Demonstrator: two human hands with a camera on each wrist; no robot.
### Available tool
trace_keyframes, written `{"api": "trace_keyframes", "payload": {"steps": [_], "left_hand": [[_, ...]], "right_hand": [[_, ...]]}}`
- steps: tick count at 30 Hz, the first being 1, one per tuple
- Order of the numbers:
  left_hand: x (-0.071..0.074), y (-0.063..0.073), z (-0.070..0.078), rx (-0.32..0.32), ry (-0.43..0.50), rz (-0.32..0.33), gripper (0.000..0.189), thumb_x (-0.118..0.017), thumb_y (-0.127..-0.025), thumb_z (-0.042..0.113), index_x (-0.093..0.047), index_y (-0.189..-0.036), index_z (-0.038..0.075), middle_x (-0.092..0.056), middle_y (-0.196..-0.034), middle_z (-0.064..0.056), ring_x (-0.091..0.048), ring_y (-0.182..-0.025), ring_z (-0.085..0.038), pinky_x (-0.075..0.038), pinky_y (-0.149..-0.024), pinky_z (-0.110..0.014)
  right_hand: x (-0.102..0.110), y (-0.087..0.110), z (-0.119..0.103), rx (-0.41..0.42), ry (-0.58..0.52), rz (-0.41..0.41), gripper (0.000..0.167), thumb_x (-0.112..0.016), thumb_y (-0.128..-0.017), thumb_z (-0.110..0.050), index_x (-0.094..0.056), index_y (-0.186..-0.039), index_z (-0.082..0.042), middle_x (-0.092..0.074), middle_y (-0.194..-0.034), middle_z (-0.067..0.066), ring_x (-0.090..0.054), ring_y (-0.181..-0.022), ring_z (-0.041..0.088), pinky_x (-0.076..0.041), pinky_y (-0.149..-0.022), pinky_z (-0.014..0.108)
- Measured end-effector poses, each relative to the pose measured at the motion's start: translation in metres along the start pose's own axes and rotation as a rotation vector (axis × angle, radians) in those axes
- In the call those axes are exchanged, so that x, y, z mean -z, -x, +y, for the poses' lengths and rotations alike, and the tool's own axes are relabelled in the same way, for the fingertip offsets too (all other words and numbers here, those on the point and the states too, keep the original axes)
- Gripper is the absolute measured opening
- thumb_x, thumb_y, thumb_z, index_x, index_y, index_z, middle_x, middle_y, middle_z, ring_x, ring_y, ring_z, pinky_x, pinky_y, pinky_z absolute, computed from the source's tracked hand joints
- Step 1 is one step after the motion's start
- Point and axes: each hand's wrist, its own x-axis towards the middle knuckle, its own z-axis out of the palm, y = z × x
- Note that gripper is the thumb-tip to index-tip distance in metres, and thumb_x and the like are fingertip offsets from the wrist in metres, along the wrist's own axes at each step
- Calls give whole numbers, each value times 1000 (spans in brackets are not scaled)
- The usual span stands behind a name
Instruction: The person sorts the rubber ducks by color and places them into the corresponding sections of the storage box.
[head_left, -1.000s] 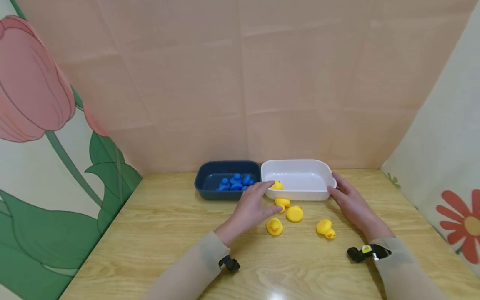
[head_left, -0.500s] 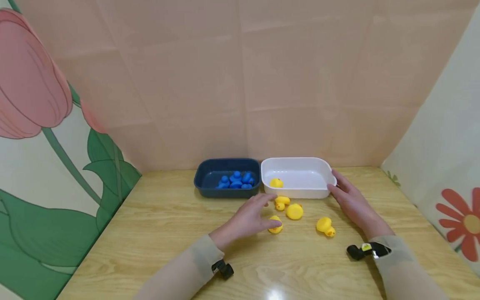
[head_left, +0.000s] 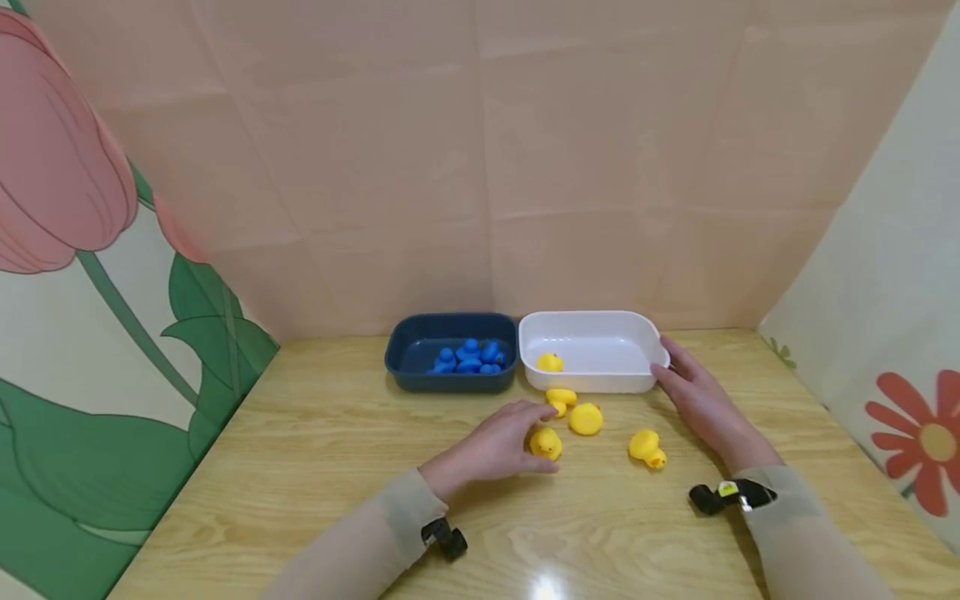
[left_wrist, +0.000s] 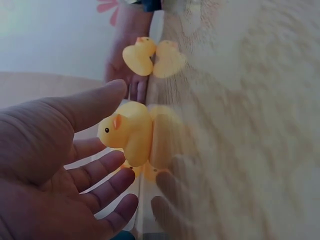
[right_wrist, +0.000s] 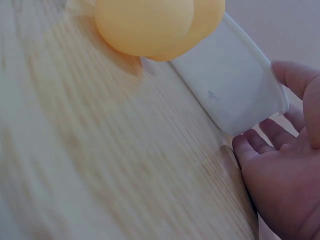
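Note:
My left hand [head_left: 491, 448] is around a small yellow rubber duck [head_left: 546, 443] on the table, thumb on the near side and fingers on the far side. In the left wrist view, the thumb [left_wrist: 100, 102] and fingers [left_wrist: 107, 182] are spread about this duck without closing on it. With my right hand [head_left: 701, 400] I hold the right end of a white plastic tray [head_left: 588, 383]; the right wrist view has the thumb [right_wrist: 292, 77] at its rim and the fingers against its end. One yellow duck [head_left: 550, 362] sits inside the tray's front left corner.
A dark blue tray [head_left: 450, 382] with several blue ducks [head_left: 469, 350] stands beside the white one. Loose yellow ducks lie in front: one [head_left: 561, 398] by the white tray, one bottom-up [head_left: 586, 419], another [head_left: 647, 450] farther right. A pink-beige backdrop [head_left: 480, 167] rises behind the trays.
My left hand has drawn back from the white tray's front left corner, down toward the nearest yellow duck, and its fingers are now about it. My right hand has stayed at the tray's end.

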Motion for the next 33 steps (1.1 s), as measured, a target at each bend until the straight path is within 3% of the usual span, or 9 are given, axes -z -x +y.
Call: {"api": "trace_keyframes", "payload": {"steps": [13,33], "left_hand": [[-3,0,-7,4,-25,-38,74,-94,-92,32,-61,-156,16,-65,-146,3,-57,-132,-10,-45,-118,-31],[-4,-1,-11,22,-43,-33,63,-92,-94,28,-67,-151,16,-68,-145,4,-58,-133,-14,-44,-118,-33]], "right_hand": [[-3,0,-1,14,-124,-22,93,-57,-111,-59,-1,-179,-29,0,-185,8,-3,-168,40,-11,-131,64],[-3,2,-4,-4,-109,-17,91,-55,-112,-59,1,-179,-31,1,-185,7,-2,-168,41,-11,-131,66]]}}
